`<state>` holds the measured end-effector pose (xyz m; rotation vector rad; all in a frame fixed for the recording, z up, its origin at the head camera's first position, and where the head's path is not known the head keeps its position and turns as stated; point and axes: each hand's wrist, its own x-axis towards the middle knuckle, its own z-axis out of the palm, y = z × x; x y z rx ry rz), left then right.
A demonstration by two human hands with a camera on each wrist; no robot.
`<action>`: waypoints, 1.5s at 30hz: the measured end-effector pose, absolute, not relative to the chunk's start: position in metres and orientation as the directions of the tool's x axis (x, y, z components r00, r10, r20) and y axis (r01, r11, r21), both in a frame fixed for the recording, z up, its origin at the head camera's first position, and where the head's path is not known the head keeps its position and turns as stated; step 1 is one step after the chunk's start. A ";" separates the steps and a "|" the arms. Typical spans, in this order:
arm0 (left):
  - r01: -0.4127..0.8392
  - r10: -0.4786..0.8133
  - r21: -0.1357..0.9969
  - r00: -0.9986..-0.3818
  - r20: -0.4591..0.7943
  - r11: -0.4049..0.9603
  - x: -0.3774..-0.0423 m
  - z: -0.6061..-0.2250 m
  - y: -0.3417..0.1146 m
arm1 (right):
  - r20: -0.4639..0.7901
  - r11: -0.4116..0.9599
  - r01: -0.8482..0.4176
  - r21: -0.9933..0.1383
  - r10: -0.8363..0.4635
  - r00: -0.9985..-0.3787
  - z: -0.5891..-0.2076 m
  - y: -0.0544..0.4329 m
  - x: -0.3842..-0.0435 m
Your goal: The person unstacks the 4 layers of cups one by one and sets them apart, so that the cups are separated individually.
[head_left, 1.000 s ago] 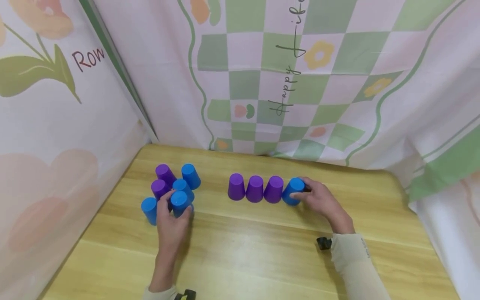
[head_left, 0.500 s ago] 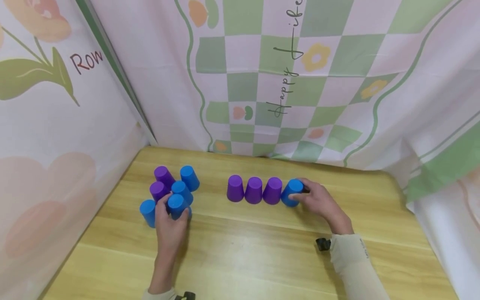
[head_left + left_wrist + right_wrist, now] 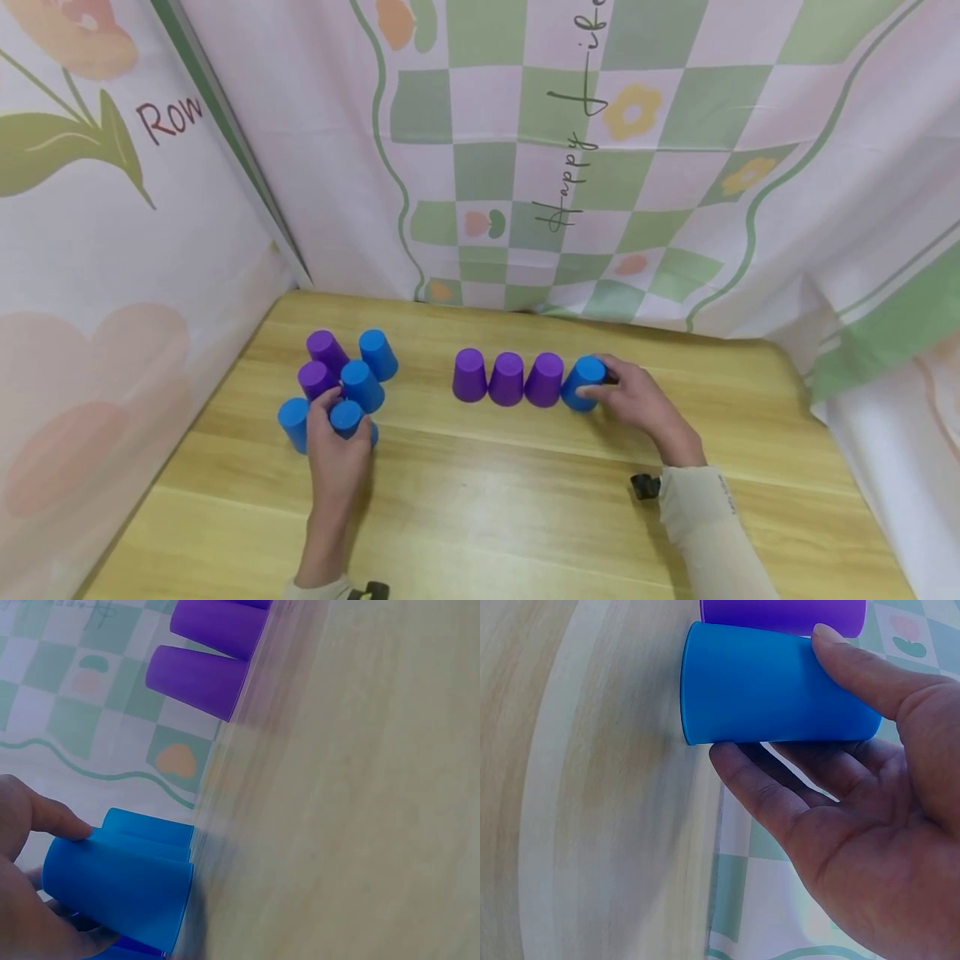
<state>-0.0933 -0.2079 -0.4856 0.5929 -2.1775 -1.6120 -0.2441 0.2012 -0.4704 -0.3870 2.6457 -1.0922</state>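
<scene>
A person's left hand (image 3: 337,454) pinched the front blue cup (image 3: 347,417) of a cluster (image 3: 363,387) on a table (image 3: 487,517), while the right hand (image 3: 637,404) held the end blue cup (image 3: 584,379) between thumb and fingers, upright beside three purple cups (image 3: 507,381).

From where I stand, the left hand (image 3: 337,454) obscures part of the blue cup (image 3: 347,417) it grips; what lies behind the palm cannot be determined. The front purple cup (image 3: 317,377) has its lower part concealed. Several of the right hand (image 3: 641,404)'s fingertips are out of sight behind the end cup (image 3: 583,373). Print on the right sleeve (image 3: 701,508) is too small to read. The left sleeve (image 3: 318,590) is cut off at the head view's bottom edge. Bench (image 3: 360,787) grain: blurred in the left wrist view.
</scene>
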 end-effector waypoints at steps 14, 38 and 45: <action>-0.110 -0.529 0.958 -0.847 0.049 0.264 -0.092 -0.486 -0.207 | -0.139 0.686 -0.137 -0.714 -0.331 -0.933 -0.470 0.201 -0.244; 0.235 -0.523 0.864 -0.715 0.464 0.446 -0.106 -0.455 -0.193 | -0.122 0.677 -0.155 -0.719 -0.342 -0.932 -0.468 0.199 -0.245; 0.450 -0.457 0.778 -0.634 0.624 0.438 -0.120 -0.452 -0.179 | -0.125 0.679 -0.150 -0.718 -0.338 -0.933 -0.468 0.200 -0.244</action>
